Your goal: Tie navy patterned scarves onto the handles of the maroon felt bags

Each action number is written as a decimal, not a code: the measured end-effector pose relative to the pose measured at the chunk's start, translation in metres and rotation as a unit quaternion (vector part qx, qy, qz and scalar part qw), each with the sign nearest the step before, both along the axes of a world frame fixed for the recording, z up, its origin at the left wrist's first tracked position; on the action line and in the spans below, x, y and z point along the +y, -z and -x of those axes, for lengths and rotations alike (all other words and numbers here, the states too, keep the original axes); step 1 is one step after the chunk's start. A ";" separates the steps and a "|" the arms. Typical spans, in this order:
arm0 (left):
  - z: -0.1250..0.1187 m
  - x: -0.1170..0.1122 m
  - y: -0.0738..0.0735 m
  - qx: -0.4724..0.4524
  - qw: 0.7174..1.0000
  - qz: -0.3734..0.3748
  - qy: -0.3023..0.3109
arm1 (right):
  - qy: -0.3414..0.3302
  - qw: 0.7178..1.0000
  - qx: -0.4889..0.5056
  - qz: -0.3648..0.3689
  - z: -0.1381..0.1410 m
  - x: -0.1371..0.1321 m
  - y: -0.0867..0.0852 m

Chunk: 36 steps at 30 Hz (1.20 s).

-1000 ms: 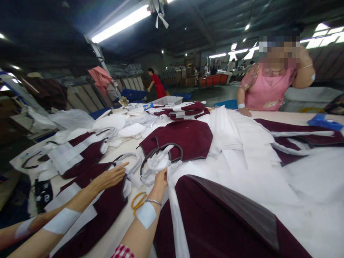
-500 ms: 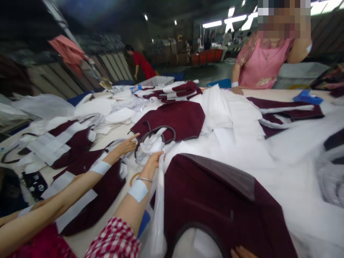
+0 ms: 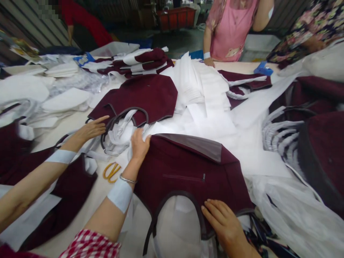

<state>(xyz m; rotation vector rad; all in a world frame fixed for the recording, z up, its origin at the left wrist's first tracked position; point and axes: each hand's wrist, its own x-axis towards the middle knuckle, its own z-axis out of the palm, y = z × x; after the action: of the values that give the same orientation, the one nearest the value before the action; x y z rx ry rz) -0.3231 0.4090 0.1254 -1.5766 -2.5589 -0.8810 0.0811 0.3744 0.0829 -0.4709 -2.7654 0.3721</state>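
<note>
A maroon garment piece (image 3: 185, 168) with grey edging, a grey panel and a short zip lies spread on the table in front of me. At its upper left corner my left hand (image 3: 139, 145), below a checked sleeve and a bracelet, has its fingers curled closed on a white strip (image 3: 129, 154), partly hidden behind the hand. Low on the right part of the garment, my right hand (image 3: 224, 222) lies flat beside the curved cut-out, fingers stretched out. Just beyond my left hand is another maroon garment (image 3: 150, 93) with bundled white straps (image 3: 118, 134).
A co-worker's hand (image 3: 92, 129) reaches in from the left. Yellow-handled scissors (image 3: 111, 172) lie by my left wrist. White sheets (image 3: 188, 84) are stacked beyond. More maroon pieces (image 3: 322, 143) lie at right. A person in a pink apron (image 3: 231, 28) stands across the table.
The view has tilted down and turned right. My right hand has come further into view on the garment. The white strip no longer hangs across the garment's left edge.
</note>
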 end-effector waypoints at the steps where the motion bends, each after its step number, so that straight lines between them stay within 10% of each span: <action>1: -0.018 0.010 0.011 0.009 0.999 0.009 0.041 | 0.004 1.000 0.005 0.004 0.001 0.000 0.000; 7: -0.073 0.060 0.038 0.029 0.980 0.060 0.187 | 0.069 0.997 0.045 -0.006 0.002 -0.001 -0.004; 12: -0.075 0.069 0.023 0.000 0.991 0.042 0.126 | 0.212 0.974 0.074 -0.023 0.000 0.003 -0.016; 16: -0.119 0.029 0.001 -0.116 0.993 -0.011 0.021 | 0.218 0.967 0.125 -0.039 0.014 0.017 -0.043; 18: -0.154 -0.006 -0.007 -0.328 0.942 -0.027 -0.064 | 0.220 0.962 0.151 -0.050 0.024 0.026 -0.061; 24: -0.233 -0.079 -0.043 -0.570 0.817 0.034 -0.082 | 0.152 0.965 0.210 -0.049 0.050 0.042 -0.095; 29: -0.241 -0.069 -0.075 -0.562 0.825 0.067 -0.014 | 0.084 0.961 0.261 -0.046 0.058 0.055 -0.084; 36: -0.231 -0.024 -0.095 -0.720 0.686 0.073 -0.081 | 0.133 0.941 0.311 -0.012 0.060 0.065 -0.090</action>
<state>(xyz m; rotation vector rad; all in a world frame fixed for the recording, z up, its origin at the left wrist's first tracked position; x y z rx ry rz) -0.0921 0.3851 0.2202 -0.4265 -3.4517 -2.7371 0.0212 0.4398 0.1732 -0.5910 -2.0623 0.3454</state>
